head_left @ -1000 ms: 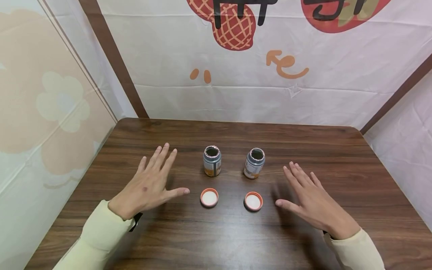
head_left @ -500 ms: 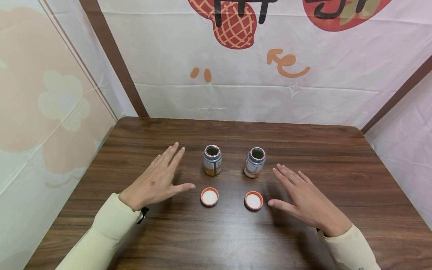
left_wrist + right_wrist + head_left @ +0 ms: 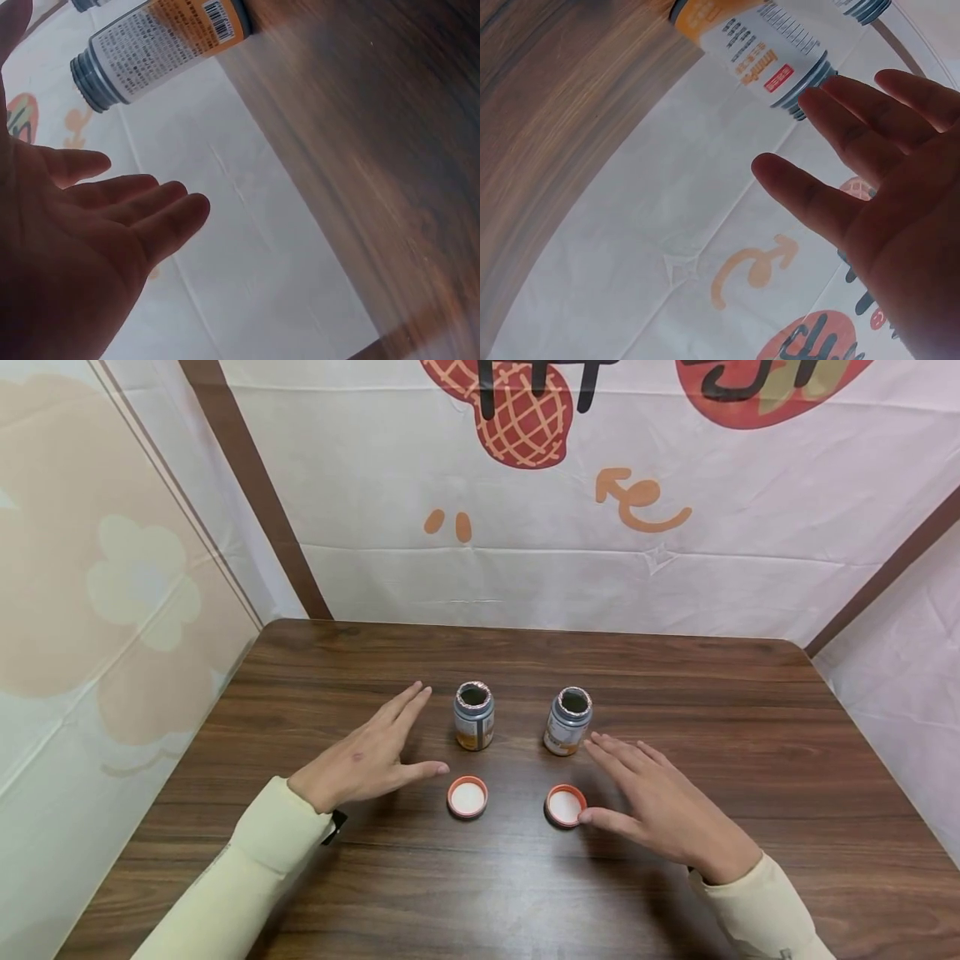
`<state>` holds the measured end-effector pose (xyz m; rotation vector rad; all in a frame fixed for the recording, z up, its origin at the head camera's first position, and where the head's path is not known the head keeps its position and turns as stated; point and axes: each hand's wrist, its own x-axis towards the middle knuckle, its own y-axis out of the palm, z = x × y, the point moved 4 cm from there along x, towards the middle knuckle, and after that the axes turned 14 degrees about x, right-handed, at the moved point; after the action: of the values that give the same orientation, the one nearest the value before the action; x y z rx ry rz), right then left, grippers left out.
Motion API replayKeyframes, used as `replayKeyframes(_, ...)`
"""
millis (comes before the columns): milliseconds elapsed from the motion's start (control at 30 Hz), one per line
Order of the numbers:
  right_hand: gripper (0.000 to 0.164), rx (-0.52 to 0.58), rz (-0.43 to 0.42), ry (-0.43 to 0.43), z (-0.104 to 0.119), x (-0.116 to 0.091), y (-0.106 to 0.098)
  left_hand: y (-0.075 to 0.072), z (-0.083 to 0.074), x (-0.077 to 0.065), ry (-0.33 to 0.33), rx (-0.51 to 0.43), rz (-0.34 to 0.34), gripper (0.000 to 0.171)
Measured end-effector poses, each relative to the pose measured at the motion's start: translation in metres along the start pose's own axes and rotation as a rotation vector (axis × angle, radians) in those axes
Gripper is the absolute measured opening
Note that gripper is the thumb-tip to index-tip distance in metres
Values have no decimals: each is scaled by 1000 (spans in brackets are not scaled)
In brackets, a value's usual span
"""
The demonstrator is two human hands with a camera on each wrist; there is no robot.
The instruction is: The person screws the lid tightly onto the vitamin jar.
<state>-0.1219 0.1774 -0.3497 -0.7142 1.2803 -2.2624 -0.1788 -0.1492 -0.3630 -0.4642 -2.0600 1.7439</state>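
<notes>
Two uncapped supplement bottles stand upright on the table, grey with white and orange labels: the left bottle (image 3: 474, 718) and the right bottle (image 3: 567, 723). In front of each lies a lid with its white inside up, the left lid (image 3: 467, 797) and the right lid (image 3: 565, 807), both orange-rimmed. My left hand (image 3: 369, 758), fingers extended, hovers left of the left bottle and holds nothing. Just right of the right bottle is my right hand (image 3: 658, 806), also straight-fingered and holding nothing; its thumb tip overlaps the right lid's edge in the head view, and contact cannot be told.
The dark wood-grain table (image 3: 480, 893) has rounded far corners. Behind it hangs a white printed cloth (image 3: 360, 485), and more cloth (image 3: 142, 718) closes off the left side.
Both hands have moved inward, the left one rightward and the right one leftward, each closer to its nearest bottle and lid. The bottles and lids have stayed in place.
</notes>
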Motion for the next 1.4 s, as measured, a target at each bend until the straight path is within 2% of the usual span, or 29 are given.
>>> replayKeyframes(333, 79, -1, 25, -36, 10, 9, 13, 10, 0, 12, 17, -59, 10, 101)
replayKeyframes(600, 78, 3, 61, -114, 23, 19, 30, 14, 1, 22, -43, -120, 53, 102)
replayKeyframes(867, 78, -17, 152, -165, 37, 29, 52, 20, -1, 30, -56, -173, 45, 101)
replayKeyframes(1067, 77, -42, 160, -212, 43, 36, 61, 22, -2, 32, -64, -201, 35, 98)
replayKeyframes(1400, 79, -51, 210, -197, 51, 49, 74, 23, -5, 42, -34, -214, -19, 90)
